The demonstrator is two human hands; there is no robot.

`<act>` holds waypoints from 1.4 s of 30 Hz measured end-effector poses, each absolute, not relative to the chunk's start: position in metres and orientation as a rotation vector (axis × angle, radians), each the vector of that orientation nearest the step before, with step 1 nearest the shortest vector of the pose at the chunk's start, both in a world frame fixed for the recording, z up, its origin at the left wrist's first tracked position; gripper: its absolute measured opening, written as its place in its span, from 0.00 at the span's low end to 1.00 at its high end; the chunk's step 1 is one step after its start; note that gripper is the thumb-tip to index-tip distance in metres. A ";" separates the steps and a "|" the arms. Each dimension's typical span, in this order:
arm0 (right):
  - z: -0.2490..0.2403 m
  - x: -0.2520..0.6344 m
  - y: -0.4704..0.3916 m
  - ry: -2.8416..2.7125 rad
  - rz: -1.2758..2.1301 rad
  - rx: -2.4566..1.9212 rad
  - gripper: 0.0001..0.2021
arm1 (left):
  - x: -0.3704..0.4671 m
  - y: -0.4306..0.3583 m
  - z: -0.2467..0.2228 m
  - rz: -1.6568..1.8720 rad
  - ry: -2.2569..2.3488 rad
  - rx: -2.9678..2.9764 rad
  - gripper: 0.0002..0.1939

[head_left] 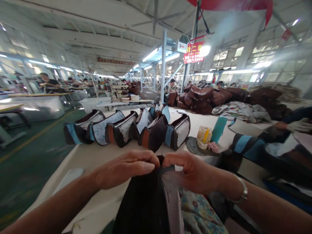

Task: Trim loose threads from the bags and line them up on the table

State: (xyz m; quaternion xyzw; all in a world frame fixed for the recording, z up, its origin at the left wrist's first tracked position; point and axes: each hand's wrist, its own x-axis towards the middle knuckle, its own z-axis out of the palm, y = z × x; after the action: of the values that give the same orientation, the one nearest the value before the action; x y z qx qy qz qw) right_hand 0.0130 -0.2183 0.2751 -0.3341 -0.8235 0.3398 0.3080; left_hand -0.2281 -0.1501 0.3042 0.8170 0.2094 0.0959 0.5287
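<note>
1. The person's left hand (131, 165) comes from the left side, with fingers laid together and the thumb close under them. There is little gap; it pinches the top edge of a dark, smooth, leather-like piece (145, 201).

2. The right hand (188, 170), with a silver-coloured bangle (243, 188) on its wrist, is more curled. Its bent forefinger holds the same edge, just beside the left fingertips; its thumb is blurred, so I cannot tell exactly how it presses.

3. This dark piece stands between the two forearms, at the near side of a cream-coloured table (107, 159). A pale lining (172, 198) shows along its right side.

4. A light cloth with printed flowers (198, 211) is below the right forearm.

5. Beyond the hands is a row of dark, open bag bodies with blue or orange-brown parts (125, 130).

6. To the right of this row stand a clear plastic tub with yellowish contents (201, 130) and an upright turquoise container (218, 129).

7. At far right I see another person's gloved hand (299, 125).
</note>
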 end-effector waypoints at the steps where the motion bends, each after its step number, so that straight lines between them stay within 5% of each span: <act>1: 0.279 0.011 -0.222 -2.183 0.885 -0.891 0.10 | -0.227 -0.156 0.311 0.193 0.522 1.978 0.11; 19: 0.289 0.016 -0.231 -2.026 1.100 -0.913 0.11 | -0.200 -0.170 0.308 0.218 0.606 1.920 0.05; 23: 0.285 0.012 -0.229 -1.966 1.123 -0.989 0.05 | -0.199 -0.169 0.305 0.208 0.596 1.864 0.05; 33: 0.265 0.018 -0.218 -1.833 1.271 -0.671 0.06 | -0.196 -0.166 0.306 0.159 0.633 1.890 0.15; 42: 0.261 0.019 -0.216 -1.838 1.245 -0.704 0.06 | -0.188 -0.173 0.307 0.196 0.792 1.869 0.07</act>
State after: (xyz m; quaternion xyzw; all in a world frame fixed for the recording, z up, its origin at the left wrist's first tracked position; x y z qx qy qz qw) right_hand 0.0186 -0.2159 0.2614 -0.2775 -0.7249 0.4911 0.3954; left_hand -0.1885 -0.1726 0.3070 0.7807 0.3310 0.0818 0.5237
